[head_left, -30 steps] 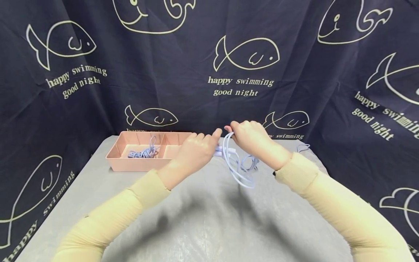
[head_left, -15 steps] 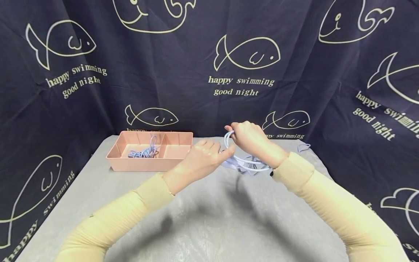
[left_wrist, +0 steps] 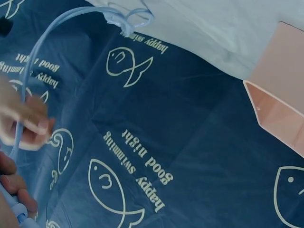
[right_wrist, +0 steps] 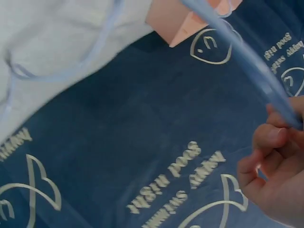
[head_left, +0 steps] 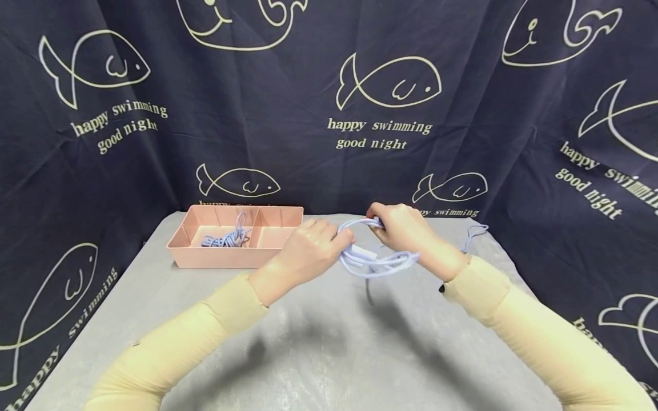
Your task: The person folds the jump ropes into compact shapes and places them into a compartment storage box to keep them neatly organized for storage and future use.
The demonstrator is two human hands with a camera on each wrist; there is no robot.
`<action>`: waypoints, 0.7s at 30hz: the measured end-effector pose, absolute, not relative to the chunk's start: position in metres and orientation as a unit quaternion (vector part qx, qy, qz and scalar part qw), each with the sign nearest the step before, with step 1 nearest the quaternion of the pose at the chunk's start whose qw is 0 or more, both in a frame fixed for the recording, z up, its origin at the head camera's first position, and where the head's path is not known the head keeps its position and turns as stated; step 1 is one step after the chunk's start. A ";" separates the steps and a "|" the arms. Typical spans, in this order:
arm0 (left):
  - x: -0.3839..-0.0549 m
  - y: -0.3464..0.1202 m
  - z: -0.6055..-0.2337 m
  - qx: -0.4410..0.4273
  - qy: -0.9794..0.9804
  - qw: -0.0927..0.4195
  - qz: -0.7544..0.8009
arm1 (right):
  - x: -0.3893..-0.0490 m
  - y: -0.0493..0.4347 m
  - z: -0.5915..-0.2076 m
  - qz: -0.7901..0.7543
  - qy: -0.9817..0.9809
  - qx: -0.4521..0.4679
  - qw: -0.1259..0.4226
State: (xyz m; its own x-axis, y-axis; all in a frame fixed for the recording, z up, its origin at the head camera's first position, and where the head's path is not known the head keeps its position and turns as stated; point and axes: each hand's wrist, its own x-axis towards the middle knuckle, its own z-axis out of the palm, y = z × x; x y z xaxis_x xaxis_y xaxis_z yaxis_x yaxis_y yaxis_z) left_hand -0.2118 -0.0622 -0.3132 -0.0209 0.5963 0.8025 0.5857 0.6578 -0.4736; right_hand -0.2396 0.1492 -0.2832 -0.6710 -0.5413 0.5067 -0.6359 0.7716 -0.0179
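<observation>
A light blue cord (head_left: 380, 271) hangs in loose loops above the grey table, between both hands. My left hand (head_left: 311, 245) grips one side of it, thumb toward the loops; in the left wrist view its curled fingers (left_wrist: 14, 185) also enclose a thicker pale blue piece (left_wrist: 18, 209). A whitish piece (head_left: 364, 254) shows within the loops. Across from it, my right hand (head_left: 403, 228) pinches the upper strands. The right wrist view has the cord (right_wrist: 247, 57) running blurred into the right fingers (right_wrist: 268, 137).
At the back left stands a pink divided box (head_left: 221, 260); a bundled blue cord (head_left: 223, 240) lies in its left compartment. Another blue cord (head_left: 477, 230) lies near the table's back right edge. Dark fish-print curtain (head_left: 308, 142) hangs behind and at both sides.
The left hand first moved right and down, then slightly back left. The right hand has shifted right. The cord's loops swung from hanging down to spreading rightward between the hands.
</observation>
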 end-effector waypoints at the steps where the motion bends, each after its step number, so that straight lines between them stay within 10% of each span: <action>1: -0.211 -0.064 -0.312 -0.408 -0.716 0.567 -0.008 | -0.239 0.152 -0.287 0.103 -0.906 0.326 0.251; 21: -0.226 -0.086 -0.319 -0.191 -0.820 0.540 0.010 | -0.213 0.175 -0.357 0.028 -0.837 0.378 0.395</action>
State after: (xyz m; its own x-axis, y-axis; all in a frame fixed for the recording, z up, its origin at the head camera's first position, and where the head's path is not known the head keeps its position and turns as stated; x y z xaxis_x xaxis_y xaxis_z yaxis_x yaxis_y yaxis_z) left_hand -0.2264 -0.0862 -0.3193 -0.3442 0.3233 0.8815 0.3026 0.9270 -0.2218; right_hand -0.2134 0.1745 -0.3570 -0.4019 -0.6100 0.6829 -0.6546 0.7129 0.2516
